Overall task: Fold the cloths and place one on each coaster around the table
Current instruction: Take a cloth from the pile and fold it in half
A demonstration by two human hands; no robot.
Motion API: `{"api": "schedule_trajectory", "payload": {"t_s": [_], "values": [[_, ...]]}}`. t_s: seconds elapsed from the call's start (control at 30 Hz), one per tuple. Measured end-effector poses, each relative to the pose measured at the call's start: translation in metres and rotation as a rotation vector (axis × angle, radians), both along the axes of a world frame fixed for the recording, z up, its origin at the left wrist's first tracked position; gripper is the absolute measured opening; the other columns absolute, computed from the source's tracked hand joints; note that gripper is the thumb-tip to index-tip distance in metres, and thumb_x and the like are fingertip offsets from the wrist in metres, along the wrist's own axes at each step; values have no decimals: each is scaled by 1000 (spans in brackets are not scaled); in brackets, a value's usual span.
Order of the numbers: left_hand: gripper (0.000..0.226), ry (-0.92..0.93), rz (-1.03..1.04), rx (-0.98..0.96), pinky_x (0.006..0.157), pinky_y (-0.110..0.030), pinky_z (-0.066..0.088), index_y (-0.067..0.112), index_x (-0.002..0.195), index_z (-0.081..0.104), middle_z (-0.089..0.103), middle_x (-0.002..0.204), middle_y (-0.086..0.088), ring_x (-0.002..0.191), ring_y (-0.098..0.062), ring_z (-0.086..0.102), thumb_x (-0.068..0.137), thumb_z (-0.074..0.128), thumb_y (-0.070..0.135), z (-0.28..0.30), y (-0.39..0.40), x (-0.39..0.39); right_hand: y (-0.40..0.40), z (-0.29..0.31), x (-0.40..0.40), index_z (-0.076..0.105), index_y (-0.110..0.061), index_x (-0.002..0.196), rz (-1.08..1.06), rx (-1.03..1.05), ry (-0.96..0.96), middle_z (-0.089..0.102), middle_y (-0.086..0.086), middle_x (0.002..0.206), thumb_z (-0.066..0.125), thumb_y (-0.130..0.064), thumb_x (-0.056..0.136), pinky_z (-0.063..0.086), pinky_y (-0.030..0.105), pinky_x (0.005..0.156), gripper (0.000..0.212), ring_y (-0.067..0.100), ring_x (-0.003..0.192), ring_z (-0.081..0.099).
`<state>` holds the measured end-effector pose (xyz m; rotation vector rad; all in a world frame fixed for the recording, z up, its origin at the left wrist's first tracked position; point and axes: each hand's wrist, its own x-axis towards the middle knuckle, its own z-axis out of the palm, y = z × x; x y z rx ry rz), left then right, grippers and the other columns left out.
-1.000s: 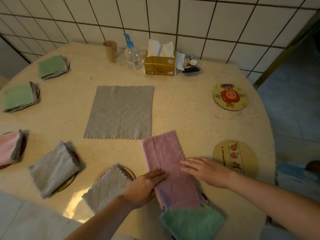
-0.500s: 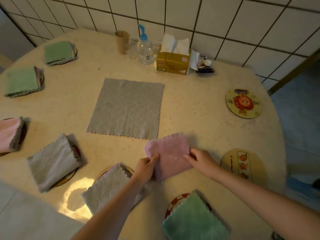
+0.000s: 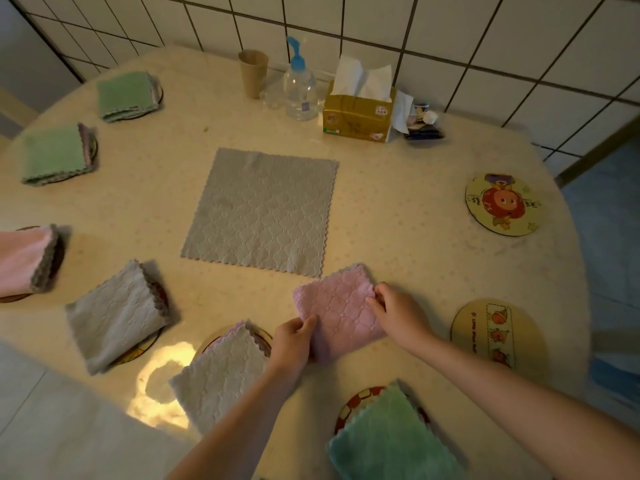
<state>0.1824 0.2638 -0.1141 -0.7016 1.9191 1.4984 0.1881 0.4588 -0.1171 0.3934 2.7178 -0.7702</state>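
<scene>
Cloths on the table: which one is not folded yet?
The grey cloth lying flat and fully spread at the table's centre. Every other cloth is folded into a small square.

quilted pink cloth (image 3: 341, 308), glossy table (image 3: 398, 216)

Print on the tissue box (image 3: 356, 116) and coasters (image 3: 498, 336) is unreadable.

Two forearms are showing from the bottom edge, both bare up to where the frame is cutting them off, with no sleeve reaching them. The left hand (image 3: 292, 341) and right hand (image 3: 398, 311) are wearing nothing.
</scene>
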Motion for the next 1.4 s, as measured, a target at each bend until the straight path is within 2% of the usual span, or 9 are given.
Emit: {"api": "schedule_trajectory", "payload": {"t_s": [0.1,0.17,0.33,0.53,0.8,0.9,1.03,1.17,1.4], "values": [[18,185,-88,-260,57,-27,51,14,100,56,67,89,-5,69,-13,60,89,64,26,6,1,1,-6,1,-2,52,-19,96,-14,74,-13,61,-2,81,44,-41,95,41,29,51,23,15,66,56],[40,333,-176,-380,67,-33,54,21,120,44,59,106,0,83,-16,60,87,65,26,10,-5,-1,-7,3,-1,50,-18,96,-40,104,-29,62,1,84,44,-42,94,40,29,51,25,18,67,56],[71,692,-814,-825,96,-36,43,27,143,30,35,141,0,123,-25,38,83,68,33,5,-26,-30,-2,11,15,41,-17,103,-124,105,-61,58,-2,87,50,-54,88,39,26,46,40,13,65,56],[61,602,-1062,-798,100,-36,39,21,140,37,42,139,-1,123,-25,36,86,63,31,6,-18,-52,-16,13,30,42,-14,101,-285,61,-220,60,-1,89,60,-63,75,41,29,51,58,17,69,59],[37,299,-814,-589,88,-41,49,12,112,57,59,112,-12,107,-32,50,80,60,31,10,1,-77,-28,7,25,52,-3,107,-569,-172,-278,66,9,99,71,-48,71,50,32,62,61,25,83,64],[25,280,-724,-459,73,-33,49,10,102,64,64,98,-10,92,-27,58,82,62,24,15,-1,-74,-32,10,23,58,-6,103,-597,-296,-306,64,7,97,68,-36,78,50,31,68,40,23,86,61],[18,236,-609,-229,67,-33,45,7,95,64,64,94,-11,83,-24,57,80,66,17,25,-9,-68,-36,20,25,58,-9,93,-758,-508,-199,63,6,92,61,-23,80,54,40,80,19,22,84,60],[26,198,-508,-41,77,-47,54,5,93,60,62,91,-12,82,-25,59,74,74,14,29,-9,-55,-22,28,36,56,-13,102,-875,-700,-37,66,9,97,63,-22,79,57,46,79,25,24,88,65],[35,130,-508,139,76,-37,60,8,107,59,66,103,-18,88,-28,67,78,77,15,34,47,-5,46,32,60,55,-17,102,-916,-601,142,66,5,96,65,-33,82,56,43,78,27,22,86,64]]}}
